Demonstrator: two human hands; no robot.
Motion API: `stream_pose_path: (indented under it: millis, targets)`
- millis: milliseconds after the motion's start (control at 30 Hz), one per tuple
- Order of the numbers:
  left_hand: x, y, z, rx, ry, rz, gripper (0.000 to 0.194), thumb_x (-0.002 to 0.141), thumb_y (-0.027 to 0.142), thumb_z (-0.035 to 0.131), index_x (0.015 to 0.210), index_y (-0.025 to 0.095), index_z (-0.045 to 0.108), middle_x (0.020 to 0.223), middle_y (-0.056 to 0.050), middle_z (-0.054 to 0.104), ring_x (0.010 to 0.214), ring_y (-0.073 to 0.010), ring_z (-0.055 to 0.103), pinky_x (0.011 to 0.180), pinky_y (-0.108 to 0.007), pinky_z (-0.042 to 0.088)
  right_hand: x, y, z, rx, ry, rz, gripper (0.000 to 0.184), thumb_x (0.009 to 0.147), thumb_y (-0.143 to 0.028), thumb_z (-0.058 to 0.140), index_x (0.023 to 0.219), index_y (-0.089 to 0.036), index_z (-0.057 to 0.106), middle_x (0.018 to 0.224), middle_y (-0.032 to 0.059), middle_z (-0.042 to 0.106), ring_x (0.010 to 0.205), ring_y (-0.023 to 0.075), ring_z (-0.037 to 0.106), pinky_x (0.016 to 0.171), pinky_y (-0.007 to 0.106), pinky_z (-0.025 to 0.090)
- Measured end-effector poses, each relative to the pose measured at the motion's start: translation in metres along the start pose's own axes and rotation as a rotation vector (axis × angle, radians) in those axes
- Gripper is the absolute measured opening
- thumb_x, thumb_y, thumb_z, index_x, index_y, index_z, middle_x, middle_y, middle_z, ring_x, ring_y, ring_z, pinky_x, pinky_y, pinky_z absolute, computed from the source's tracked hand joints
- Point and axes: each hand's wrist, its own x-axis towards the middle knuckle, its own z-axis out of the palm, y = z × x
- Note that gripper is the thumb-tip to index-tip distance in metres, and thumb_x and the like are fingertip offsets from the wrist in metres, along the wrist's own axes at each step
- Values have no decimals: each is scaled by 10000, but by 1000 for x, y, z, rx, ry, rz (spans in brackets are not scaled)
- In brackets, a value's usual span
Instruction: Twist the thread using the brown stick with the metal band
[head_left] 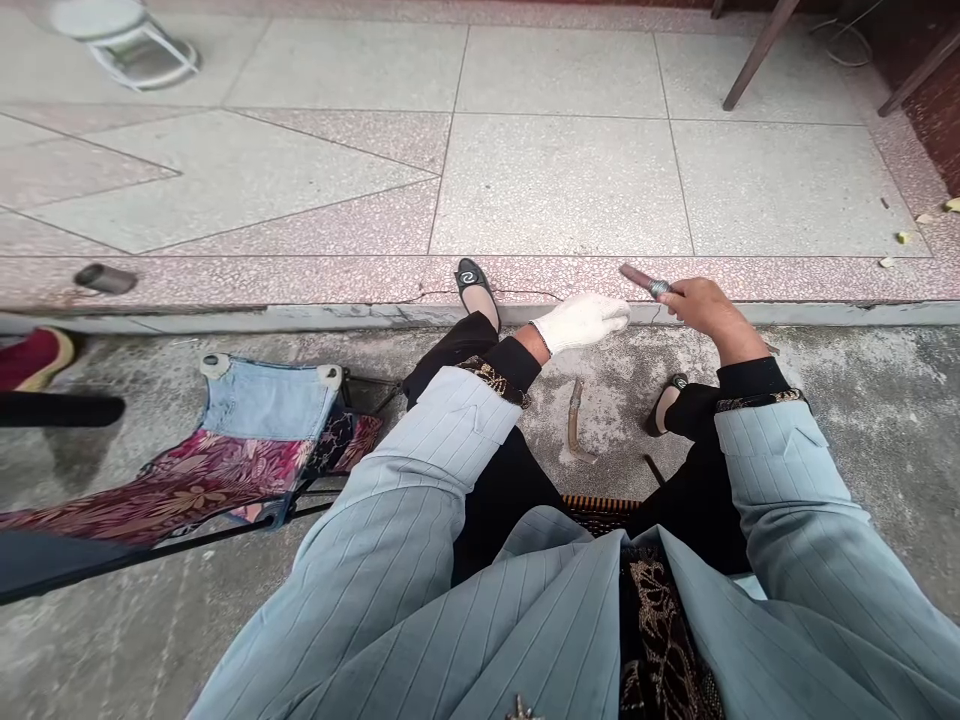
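Right hand (701, 305) wrapped round a silver-banded tool (637, 277) over the step edge (810, 300), broad tiles (562, 185) beyond

Stick (575, 420) on the ground (862, 390), right of the chair (225, 470)

A light blue pinstriped jacket (420, 620) with a star-shaped brooch (520, 709) is covering a black, gold-patterned top (654, 620); black trousers (514, 495) and dark flat shoes (468, 272) are showing farther away, and a white glove (574, 325) is covering the left hand (583, 322).

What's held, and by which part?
The bare right grip holds a brown elongated tool behind its silvery band; for the white-gloved left grip, I can't tell.
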Motion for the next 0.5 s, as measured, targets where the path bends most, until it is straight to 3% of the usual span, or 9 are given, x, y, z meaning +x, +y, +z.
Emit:
stream_pose_path:
  millis: [100,200,333,433,500]
  targets:
    - [-1,0,-1,63,3,28,308,968,325,431,1029,196,704,896,-43,706,738,-171,588,638,-279,317,-4,-5,5,-131,-288,-123,333,855,-488,650,836,-172,752,750,74,687,692,181,592,636,292,399]
    - [-1,-2,1,103,0,71,289,965,308,443,1021,200,705,921,-39,718,785,-176,612,644,-275,323,-8,-10,13,-62,-537,-255,350,773,-558,721,827,-218,778,656,28,664,634,175,578,614,295,406]
    - [1,-8,4,44,18,128,270,955,302,448,977,192,693,891,-33,706,781,-172,609,660,-272,346,-14,-16,15,12,-552,-337,301,679,-519,807,813,-250,800,670,-3,696,678,190,613,656,299,425]
    - [5,-15,6,-74,33,126,266,938,296,447,943,168,680,850,-39,683,740,-163,585,669,-274,364,-19,-15,6,80,-556,-375,322,711,-524,775,876,-248,800,706,-14,700,686,168,611,661,284,443]
    - [8,-19,8,-198,39,96,277,935,306,441,928,147,668,822,-46,664,702,-152,565,660,-273,379,-22,-11,-2,255,-517,-409,354,748,-536,744,901,-219,780,693,-12,675,648,142,582,633,271,447]
